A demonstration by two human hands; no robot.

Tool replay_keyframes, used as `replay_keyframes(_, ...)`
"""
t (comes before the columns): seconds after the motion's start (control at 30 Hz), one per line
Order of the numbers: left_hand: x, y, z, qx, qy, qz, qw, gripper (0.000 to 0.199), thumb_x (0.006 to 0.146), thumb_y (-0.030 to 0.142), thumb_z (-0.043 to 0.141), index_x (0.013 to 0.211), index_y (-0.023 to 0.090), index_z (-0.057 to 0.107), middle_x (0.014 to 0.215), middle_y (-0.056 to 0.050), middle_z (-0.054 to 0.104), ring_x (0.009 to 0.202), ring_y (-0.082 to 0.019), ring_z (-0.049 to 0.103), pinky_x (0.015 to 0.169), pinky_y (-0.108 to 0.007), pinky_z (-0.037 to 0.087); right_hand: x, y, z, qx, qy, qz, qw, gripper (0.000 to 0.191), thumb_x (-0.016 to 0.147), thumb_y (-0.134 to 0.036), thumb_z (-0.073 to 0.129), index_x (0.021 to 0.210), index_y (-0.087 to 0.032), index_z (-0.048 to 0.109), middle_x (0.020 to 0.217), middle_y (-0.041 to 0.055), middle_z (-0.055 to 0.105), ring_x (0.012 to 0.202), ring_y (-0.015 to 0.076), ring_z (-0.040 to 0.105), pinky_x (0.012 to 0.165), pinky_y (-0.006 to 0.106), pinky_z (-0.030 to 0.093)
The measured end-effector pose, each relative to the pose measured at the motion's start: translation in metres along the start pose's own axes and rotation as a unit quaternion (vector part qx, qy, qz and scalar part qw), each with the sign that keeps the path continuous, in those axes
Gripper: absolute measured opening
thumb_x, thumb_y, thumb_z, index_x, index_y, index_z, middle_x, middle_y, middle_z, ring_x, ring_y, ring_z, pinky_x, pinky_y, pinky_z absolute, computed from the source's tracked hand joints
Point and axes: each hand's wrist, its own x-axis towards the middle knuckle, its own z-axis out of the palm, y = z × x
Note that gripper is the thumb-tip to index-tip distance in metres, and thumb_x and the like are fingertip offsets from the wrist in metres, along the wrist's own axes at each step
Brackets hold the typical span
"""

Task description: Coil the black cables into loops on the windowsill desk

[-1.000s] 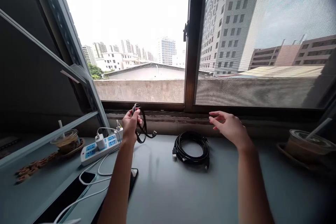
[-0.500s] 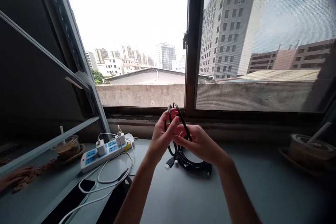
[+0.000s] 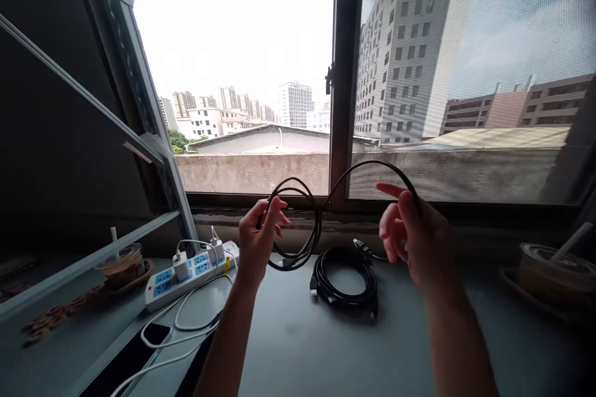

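Observation:
My left hand point(image 3: 258, 239) pinches one side of a looped black cable point(image 3: 316, 229) held up above the table. From these loops a single strand arches over to my right hand point(image 3: 416, 236), which grips it between thumb and fingers. A second black cable point(image 3: 344, 294) lies coiled on the table between and below my hands, its dark connectors showing at the left and lower right of the coil. Another connector point(image 3: 361, 246) rests at the coil's upper right.
A white power strip point(image 3: 190, 273) with plugs and white cords stands left. A phone point(image 3: 130, 360) lies at lower left. Drink cups stand at left point(image 3: 121, 263) and right point(image 3: 552, 267). A metal frame point(image 3: 153, 105) slants by the window.
My hands have moved apart, the right one far to the right, drawing a strand out of the held loops. The other person's hand at the left edge is gone from view.

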Motion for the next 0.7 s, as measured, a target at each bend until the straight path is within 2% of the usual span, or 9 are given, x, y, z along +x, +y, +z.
replay_keyframes(0.13,0.002,0.002,-0.008,-0.068,-0.052,-0.053,0.995,0.036,0.075,0.049,0.059,0.06,0.016,0.056,0.05,0.002,0.051,0.042,-0.007,0.043,0.04,-0.019,0.033,-0.001,-0.009,-0.014,-0.025,0.145,-0.054,0.988,0.04,0.079,-0.054,0.052,0.088,-0.016,0.065,0.038,-0.0063,0.041,0.025,0.0046,0.031,0.025,0.019,0.018)
replay_keyframes(0.27,0.003,0.007,-0.012,-0.238,-0.107,-0.147,0.954,0.049,0.071,0.052,0.061,0.048,0.016,0.037,0.053,0.003,0.044,0.04,-0.004,0.039,0.035,-0.017,0.03,0.0,-0.013,-0.024,-0.072,0.268,-0.082,0.957,0.035,0.08,-0.05,0.054,0.082,-0.017,0.065,0.041,-0.0054,0.04,0.028,0.0049,0.027,0.028,0.023,0.016)
replay_keyframes(0.33,0.004,0.008,-0.015,-0.28,-0.127,-0.195,0.931,0.042,0.071,0.05,0.063,0.055,0.017,0.043,0.051,0.006,0.038,0.033,-0.001,0.028,0.028,-0.014,0.02,0.0,-0.014,-0.025,-0.073,0.315,-0.096,0.941,0.036,0.082,-0.05,0.049,0.082,-0.017,0.063,0.044,-0.0051,0.039,0.03,0.0054,0.025,0.029,0.024,0.015)
replay_keyframes(0.4,0.005,0.007,-0.018,-0.295,-0.167,-0.24,0.91,0.028,0.073,0.046,0.063,0.073,0.02,0.056,0.046,0.01,0.031,0.028,0.0,0.014,0.024,-0.014,0.009,0.0,-0.015,-0.026,-0.055,0.346,-0.125,0.928,0.034,0.084,-0.049,0.046,0.081,-0.019,0.061,0.045,-0.0054,0.035,0.031,0.0061,0.025,0.03,0.024,0.015)
replay_keyframes(0.47,0.005,0.006,-0.021,-0.281,-0.235,-0.282,0.887,0.033,0.076,0.047,0.059,0.095,0.021,0.062,0.04,0.012,0.023,0.028,-0.001,0.005,0.024,-0.014,0.005,0.0,-0.015,-0.025,-0.036,0.363,-0.156,0.918,0.03,0.084,-0.047,0.046,0.079,-0.02,0.058,0.046,-0.0055,0.033,0.034,0.0068,0.025,0.031,0.025,0.016)
replay_keyframes(0.53,0.003,0.004,-0.021,-0.228,-0.308,-0.316,0.868,0.042,0.078,0.05,0.055,0.107,0.019,0.061,0.038,0.013,0.017,0.029,-0.001,0.005,0.026,-0.014,0.006,0.001,-0.014,-0.025,-0.028,0.373,-0.169,0.912,0.029,0.084,-0.048,0.045,0.078,-0.022,0.055,0.048,-0.0056,0.032,0.035,0.0073,0.025,0.032,0.025,0.017)
replay_keyframes(0.6,-0.001,0.003,-0.017,-0.124,-0.378,-0.335,0.854,0.043,0.076,0.05,0.057,0.104,0.019,0.063,0.037,0.013,0.021,0.028,-0.001,0.009,0.027,-0.015,0.008,0.002,-0.012,-0.024,-0.021,0.37,-0.168,0.914,0.029,0.085,-0.048,0.043,0.079,-0.022,0.054,0.048,-0.0063,0.03,0.034,0.0074,0.023,0.032,0.025,0.016)
replay_keyframes(0.7,-0.01,0.004,-0.006,0.044,-0.444,-0.307,0.841,0.038,0.073,0.05,0.059,0.084,0.015,0.067,0.033,0.01,0.029,0.024,-0.003,0.02,0.027,-0.017,0.011,0.003,-0.01,-0.021,-0.018,0.343,-0.172,0.923,0.026,0.085,-0.044,0.046,0.075,-0.022,0.053,0.048,-0.0061,0.032,0.033,0.0061,0.022,0.032,0.025,0.014)
